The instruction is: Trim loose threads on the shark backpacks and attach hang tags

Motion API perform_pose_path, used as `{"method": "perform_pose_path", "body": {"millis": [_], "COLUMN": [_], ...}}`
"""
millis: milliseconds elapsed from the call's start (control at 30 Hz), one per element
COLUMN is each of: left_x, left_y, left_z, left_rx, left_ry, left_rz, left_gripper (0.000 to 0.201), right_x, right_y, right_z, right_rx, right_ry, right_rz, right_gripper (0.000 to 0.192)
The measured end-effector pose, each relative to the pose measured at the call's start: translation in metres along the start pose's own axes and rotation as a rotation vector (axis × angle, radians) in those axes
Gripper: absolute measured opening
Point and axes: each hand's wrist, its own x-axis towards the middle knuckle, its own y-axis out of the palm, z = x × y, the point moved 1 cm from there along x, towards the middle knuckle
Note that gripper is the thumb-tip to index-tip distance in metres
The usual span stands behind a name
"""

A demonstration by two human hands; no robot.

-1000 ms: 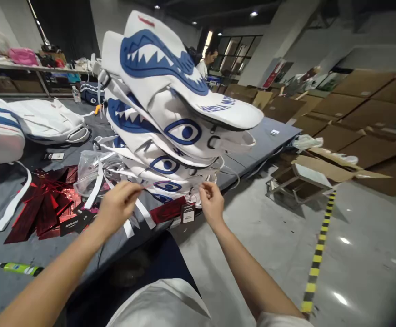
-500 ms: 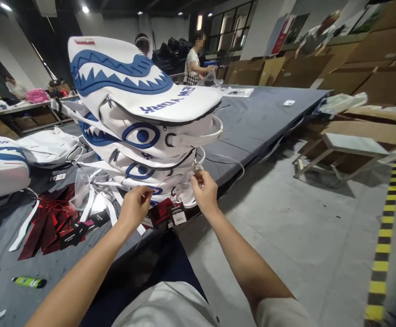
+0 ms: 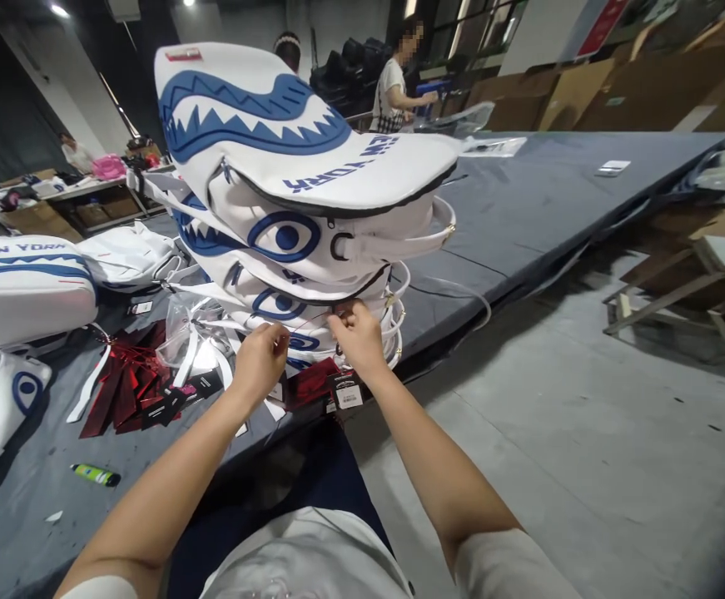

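Note:
In front of me rises a stack of white backpacks (image 3: 275, 141) with blue shark mouths and eyes. My left hand (image 3: 260, 359) is pinched at the stack's lower front, and my right hand (image 3: 359, 337) is pinched a little to its right. A thin, faint string (image 3: 310, 321) runs between the fingertips of both hands. Just below them, a black hang tag with a white label (image 3: 346, 393) and a dark red shiny tag (image 3: 312, 381) hang at the table edge. The fingers hide part of the lowest bags.
Left on the grey table (image 3: 168, 507) lie red ribbon-like tags (image 3: 126, 378), a clear plastic bag (image 3: 178, 333), a green marker-like tube (image 3: 96, 475) and more white backpacks (image 3: 18, 291). A stool (image 3: 712, 274) stands at right. Behind the table, a person (image 3: 393, 87) works near cardboard boxes (image 3: 662, 96).
My view has turned left, so the stack sits further right in it. My right hand has shifted left from the stack's side to its front, closer to my left hand.

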Motion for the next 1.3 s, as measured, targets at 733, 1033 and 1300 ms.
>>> {"method": "perform_pose_path", "body": {"millis": [733, 1033, 1300], "left_x": [0.021, 0.012, 0.015], "left_y": [0.025, 0.029, 0.025], "left_z": [0.01, -0.007, -0.012], "left_rx": [-0.931, -0.169, 0.058], "left_ry": [-0.051, 0.646, 0.525], "left_rz": [0.177, -0.272, -0.472], "left_gripper": [0.029, 0.024, 0.016], "right_x": [-0.013, -0.015, 0.0], "right_y": [-0.013, -0.02, -0.021], "right_z": [-0.001, 0.0, 0.004], "right_rx": [0.395, 0.179, -0.006], "right_ry": [-0.145, -0.537, -0.625], "right_rz": [-0.274, 0.011, 0.179], "right_gripper": [0.019, 0.014, 0.024]}}
